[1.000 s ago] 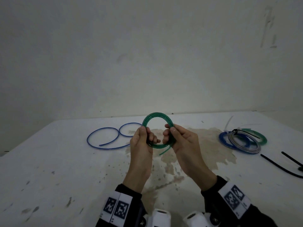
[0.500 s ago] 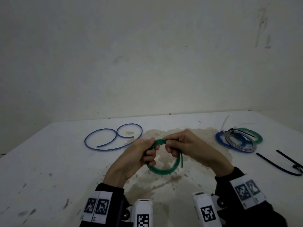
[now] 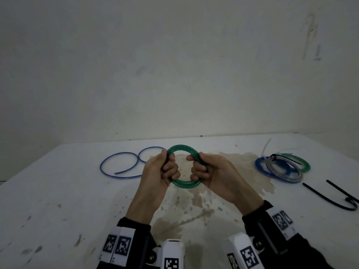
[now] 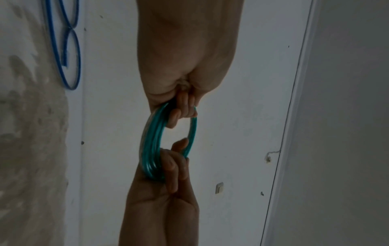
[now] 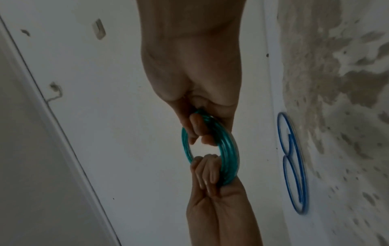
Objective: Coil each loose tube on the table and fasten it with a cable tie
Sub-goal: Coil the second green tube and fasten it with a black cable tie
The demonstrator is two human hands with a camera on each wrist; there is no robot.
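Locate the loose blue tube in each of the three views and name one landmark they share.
Head: loose blue tube lies on the table, left of the left hand.
Left wrist: top left corner.
Right wrist: right of centre.
Shared landmark: the green coil that both hands grip; right hand.

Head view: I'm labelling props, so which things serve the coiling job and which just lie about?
In the job: green coil, gripped by left hand and right hand; loose blue tube; black cable ties.
Lying about: finished coils; stained table.
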